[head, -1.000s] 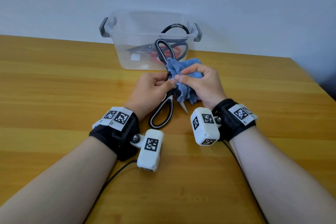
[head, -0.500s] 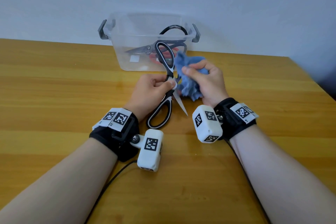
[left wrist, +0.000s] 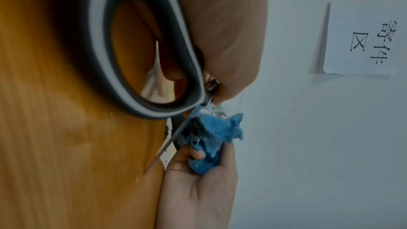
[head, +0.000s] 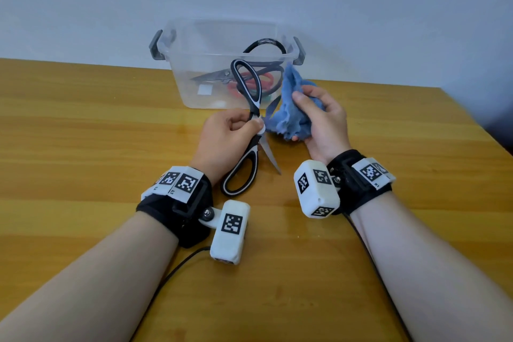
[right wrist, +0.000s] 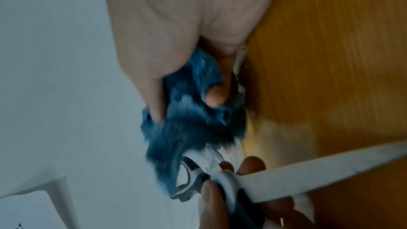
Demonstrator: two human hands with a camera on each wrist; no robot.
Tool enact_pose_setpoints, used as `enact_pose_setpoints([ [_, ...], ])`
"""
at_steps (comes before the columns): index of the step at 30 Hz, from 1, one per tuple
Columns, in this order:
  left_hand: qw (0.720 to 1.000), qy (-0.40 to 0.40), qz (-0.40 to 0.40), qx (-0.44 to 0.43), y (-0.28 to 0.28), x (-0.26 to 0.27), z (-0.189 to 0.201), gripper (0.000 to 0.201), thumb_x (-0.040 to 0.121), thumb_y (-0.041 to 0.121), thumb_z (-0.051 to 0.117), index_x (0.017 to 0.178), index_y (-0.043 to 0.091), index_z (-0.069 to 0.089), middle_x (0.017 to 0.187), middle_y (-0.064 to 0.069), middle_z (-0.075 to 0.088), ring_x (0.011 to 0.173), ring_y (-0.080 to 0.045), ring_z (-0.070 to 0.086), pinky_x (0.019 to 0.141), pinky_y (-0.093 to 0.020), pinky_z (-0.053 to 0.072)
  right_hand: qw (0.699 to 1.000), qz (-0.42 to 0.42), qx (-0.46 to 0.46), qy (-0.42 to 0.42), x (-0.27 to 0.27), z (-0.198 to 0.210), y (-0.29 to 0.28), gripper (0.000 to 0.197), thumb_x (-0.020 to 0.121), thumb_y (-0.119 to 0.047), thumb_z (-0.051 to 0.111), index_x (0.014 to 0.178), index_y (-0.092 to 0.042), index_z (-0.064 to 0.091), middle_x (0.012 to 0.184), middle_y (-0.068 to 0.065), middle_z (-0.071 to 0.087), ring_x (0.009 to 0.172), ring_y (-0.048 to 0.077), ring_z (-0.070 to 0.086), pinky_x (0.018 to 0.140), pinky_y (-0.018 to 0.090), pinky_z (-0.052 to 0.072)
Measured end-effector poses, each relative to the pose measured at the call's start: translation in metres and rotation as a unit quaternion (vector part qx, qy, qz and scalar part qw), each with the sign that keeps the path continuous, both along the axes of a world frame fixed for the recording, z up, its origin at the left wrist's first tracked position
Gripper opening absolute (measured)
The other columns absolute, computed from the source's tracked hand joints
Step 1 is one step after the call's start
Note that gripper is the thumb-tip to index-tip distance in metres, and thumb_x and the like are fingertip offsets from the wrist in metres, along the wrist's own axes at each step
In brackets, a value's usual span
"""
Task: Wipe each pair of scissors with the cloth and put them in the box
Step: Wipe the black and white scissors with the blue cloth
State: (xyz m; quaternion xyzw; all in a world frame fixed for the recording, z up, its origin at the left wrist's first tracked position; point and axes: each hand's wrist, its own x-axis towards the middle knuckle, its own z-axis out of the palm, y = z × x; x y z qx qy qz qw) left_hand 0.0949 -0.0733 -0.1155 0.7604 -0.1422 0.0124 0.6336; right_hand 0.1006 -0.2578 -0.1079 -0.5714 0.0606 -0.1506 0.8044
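Observation:
My left hand (head: 249, 126) pinches a black-and-white pair of scissors (head: 248, 86) at the pivot, above the table. They are spread wide, with one handle loop toward the box, the other (left wrist: 143, 58) toward my wrist, and a bare blade (head: 270, 155) pointing down. Just to its right, my right hand (head: 298, 116) grips a bunched blue cloth (head: 291, 119). The cloth (right wrist: 193, 119) sits next to the second blade, and I cannot tell whether they touch. The clear box (head: 194, 86) stands behind.
Inside the box lie a black-handled pair of scissors (head: 266, 43) and red-handled ones (head: 261, 79); grey clip handles sit on the box's ends. The wooden table (head: 83, 147) stretches wide on both sides, its right edge near. A wall rises just behind the box.
My right hand has drawn the cloth off the scissors' middle and lifted it up to the right. The scissors have turned more upright in my left hand, leaving the lower blade bare.

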Motion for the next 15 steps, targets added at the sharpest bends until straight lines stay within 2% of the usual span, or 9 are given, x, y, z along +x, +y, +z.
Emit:
enact_pose_setpoints([
  [3, 1.0, -0.009, 0.015, 0.01, 0.0, 0.002, 0.001, 0.03, 0.097, 0.015, 0.066, 0.067, 0.019, 0.065, 0.061, 0.01, 0.066, 0.062, -0.004, 0.061, 0.066, -0.022, 0.045, 0.993, 0.097, -0.074, -0.004, -0.004, 0.001, 0.003, 0.02, 0.085, 0.0, 0.075, 0.096, -0.016, 0.073, 0.103, 0.009, 0.074, 0.094, 0.032, 0.073, 0.078, 0.042, 0.061],
  [4, 1.0, -0.01, 0.019, 0.015, -0.001, 0.001, 0.002, 0.036, 0.097, 0.013, 0.065, 0.064, 0.024, 0.062, 0.056, 0.016, 0.062, 0.058, 0.003, 0.056, 0.062, -0.016, 0.041, 0.987, 0.122, -0.106, -0.004, -0.006, 0.002, 0.003, 0.025, 0.083, 0.001, 0.078, 0.1, -0.016, 0.072, 0.107, 0.01, 0.074, 0.096, 0.031, 0.073, 0.079, 0.043, 0.061],
  [5, 0.999, -0.01, 0.025, 0.017, -0.002, 0.0, 0.003, 0.04, 0.097, 0.01, 0.064, 0.061, 0.027, 0.059, 0.052, 0.019, 0.058, 0.055, 0.006, 0.053, 0.059, -0.011, 0.038, 0.98, 0.14, -0.142, 0.003, -0.008, 0.003, 0.003, 0.031, 0.08, 0.001, 0.08, 0.104, -0.017, 0.07, 0.109, 0.01, 0.073, 0.093, 0.03, 0.073, 0.072, 0.042, 0.061],
  [7, 1.0, -0.004, 0.028, 0.008, -0.003, -0.001, 0.004, 0.044, 0.097, 0.006, 0.062, 0.059, 0.028, 0.056, 0.049, 0.021, 0.055, 0.052, 0.006, 0.052, 0.055, -0.008, 0.036, 0.961, 0.15, -0.233, 0.018, -0.012, 0.005, 0.005, 0.043, 0.076, -0.004, 0.086, 0.109, -0.021, 0.065, 0.11, 0.011, 0.071, 0.077, 0.025, 0.071, 0.054, 0.035, 0.057],
  [9, 1.0, 0.009, 0.023, -0.013, -0.002, -0.001, 0.004, 0.046, 0.098, 0.004, 0.061, 0.058, 0.026, 0.057, 0.047, 0.019, 0.055, 0.048, 0.005, 0.051, 0.053, -0.009, 0.037, 0.944, 0.142, -0.295, 0.024, -0.014, 0.006, 0.007, 0.048, 0.073, -0.011, 0.09, 0.109, -0.023, 0.061, 0.104, 0.007, 0.07, 0.064, 0.019, 0.066, 0.045, 0.03, 0.051],
  [10, 0.999, 0.017, 0.023, -0.022, -0.002, -0.002, 0.004, 0.045, 0.098, 0.004, 0.062, 0.058, 0.025, 0.057, 0.047, 0.018, 0.054, 0.047, 0.004, 0.049, 0.052, -0.012, 0.037, 0.94, 0.139, -0.312, 0.026, -0.015, 0.007, 0.008, 0.049, 0.073, -0.012, 0.091, 0.11, -0.022, 0.06, 0.1, 0.004, 0.069, 0.062, 0.014, 0.065, 0.045, 0.027, 0.05],
  [12, 0.998, 0.037, 0.024, -0.035, -0.001, -0.002, 0.003, 0.037, 0.098, 0.008, 0.064, 0.063, 0.02, 0.062, 0.05, 0.015, 0.057, 0.046, 0.001, 0.048, 0.051, -0.016, 0.038, 0.933, 0.134, -0.334, 0.025, -0.016, 0.008, 0.008, 0.049, 0.072, -0.014, 0.091, 0.108, -0.019, 0.059, 0.098, -0.004, 0.067, 0.069, 0.002, 0.066, 0.053, 0.019, 0.051],
  [13, 0.998, 0.045, 0.023, -0.043, 0.0, -0.002, 0.004, 0.032, 0.098, 0.009, 0.065, 0.068, 0.017, 0.065, 0.052, 0.013, 0.06, 0.046, 0.001, 0.051, 0.051, -0.016, 0.04, 0.929, 0.133, -0.344, 0.026, -0.017, 0.008, 0.008, 0.047, 0.072, -0.015, 0.092, 0.107, -0.019, 0.059, 0.098, -0.007, 0.067, 0.074, -0.001, 0.066, 0.058, 0.017, 0.051],
  [15, 0.997, 0.053, 0.022, -0.055, 0.0, -0.003, 0.005, 0.026, 0.099, 0.008, 0.064, 0.075, 0.015, 0.069, 0.055, 0.012, 0.066, 0.049, 0.002, 0.058, 0.052, -0.014, 0.044, 0.919, 0.13, -0.371, 0.032, -0.017, 0.009, 0.007, 0.043, 0.072, -0.02, 0.092, 0.101, -0.02, 0.061, 0.099, -0.008, 0.066, 0.08, 0.0, 0.066, 0.068, 0.019, 0.053],
])
